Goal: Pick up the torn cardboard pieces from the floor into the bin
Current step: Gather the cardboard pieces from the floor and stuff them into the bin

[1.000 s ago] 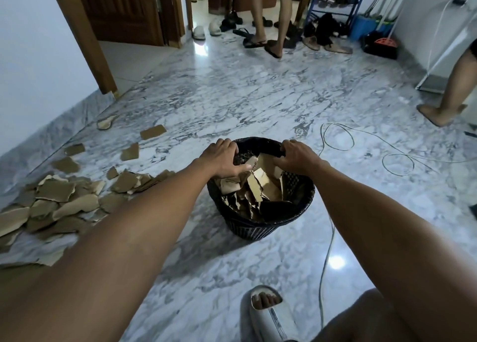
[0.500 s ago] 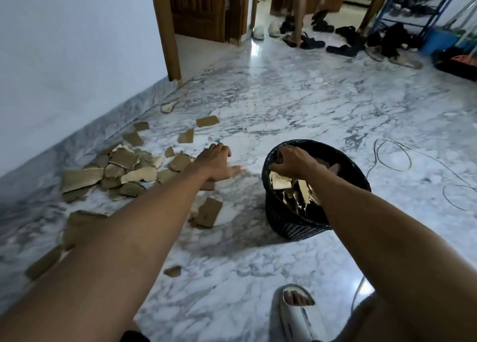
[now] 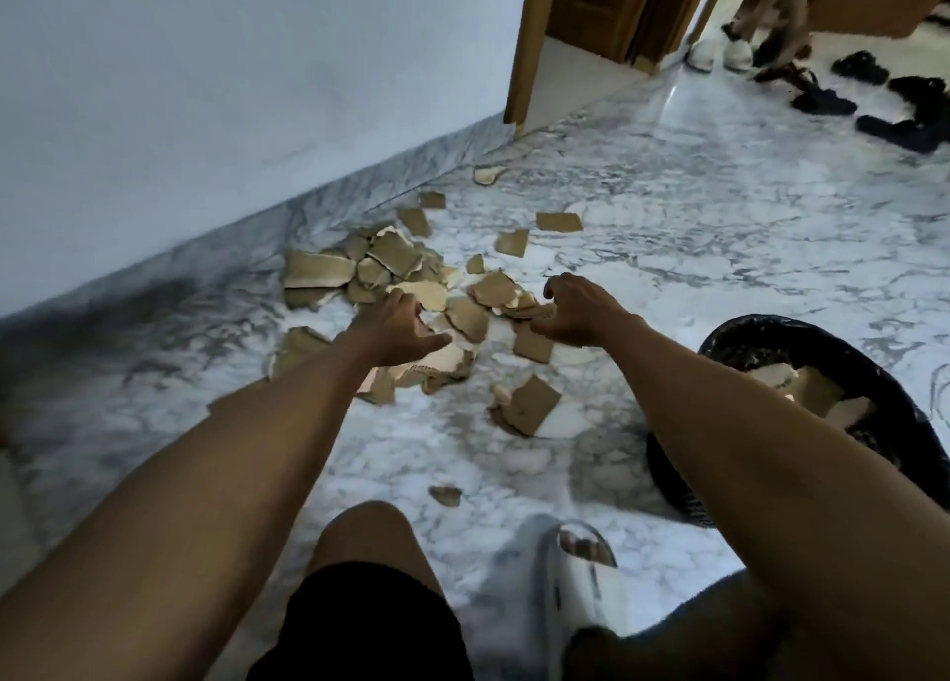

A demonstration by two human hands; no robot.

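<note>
1. A grey-veined marble floor [image 3: 694, 249] fills the scene, meeting a pale wall [image 3: 205, 89] at the upper left.
2. A black woven bin [image 3: 894, 403] stands on the floor at the right edge, already holding several cardboard scraps. Every place below is given from this bin.
3. The heap of torn cardboard pieces [image 3: 401, 279] lies well to the left of the bin and farther from the person, close to the wall. Loose pieces trail back toward the bin, and one small scrap [image 3: 446, 495] sits nearest the person's knee.
4. The left hand [image 3: 398, 328] reaches over the near edge of the heap, on the side far from the bin, fingers spread and relaxed, thumb out, holding nothing.
5. The right hand [image 3: 576, 313] is over the heap's bin-side edge, fingers curled down onto pieces there; whether it has them gripped cannot be told.
6. The relation that matters: the cardboard lies directly under and just beyond both hands, and the right hand is nearer the bin, so a gathered load would likely swing rightward to drop in.
</note>
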